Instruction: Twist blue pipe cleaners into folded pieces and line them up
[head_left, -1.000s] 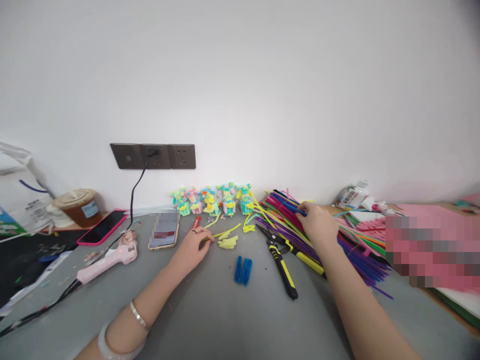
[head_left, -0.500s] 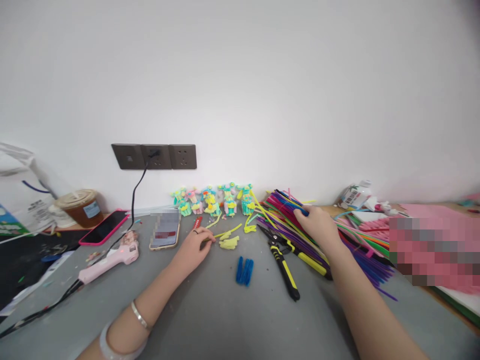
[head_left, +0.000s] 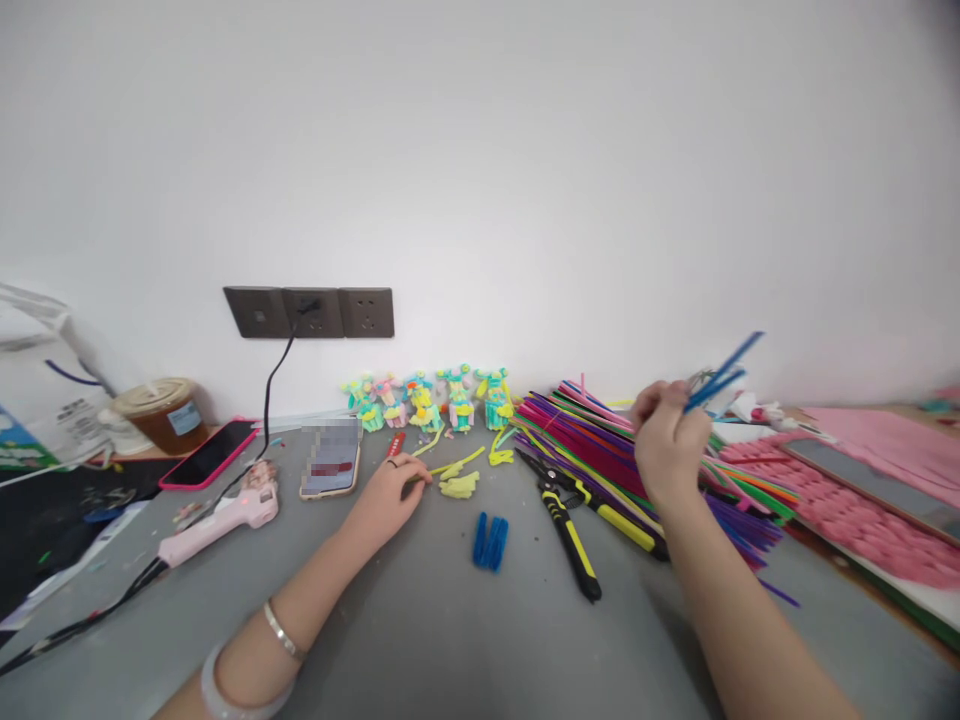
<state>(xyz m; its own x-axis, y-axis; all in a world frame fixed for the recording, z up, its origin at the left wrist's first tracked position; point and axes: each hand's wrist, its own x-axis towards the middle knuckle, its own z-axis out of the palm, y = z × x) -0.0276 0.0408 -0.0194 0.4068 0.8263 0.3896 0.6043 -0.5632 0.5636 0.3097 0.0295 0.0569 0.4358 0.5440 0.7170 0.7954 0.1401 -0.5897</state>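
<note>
My right hand (head_left: 671, 435) is raised above the pile of coloured pipe cleaners (head_left: 585, 440), closed on blue pipe cleaners (head_left: 724, 380) that stick out to the upper right. My left hand (head_left: 394, 490) rests on the grey table, fingers pinched on the end of a yellow strip (head_left: 457, 461). Pale yellow pieces (head_left: 459, 484) lie just right of it. Short blue pieces (head_left: 490, 542) lie between the two hands. Black and yellow pliers (head_left: 566, 530) lie with jaws toward the pile. Several small pastel figures (head_left: 460, 398) stand along the wall.
On the left are a pink glue gun (head_left: 217, 528) with its cord, a pink-edged phone (head_left: 208, 455), another phone (head_left: 332, 458) and a lidded cup (head_left: 165, 415). A pink textured mat (head_left: 855, 510) lies at right.
My right hand has lifted out of the pile and moved right, pulling blue pipe cleaners up with it. My left hand has stayed in place.
</note>
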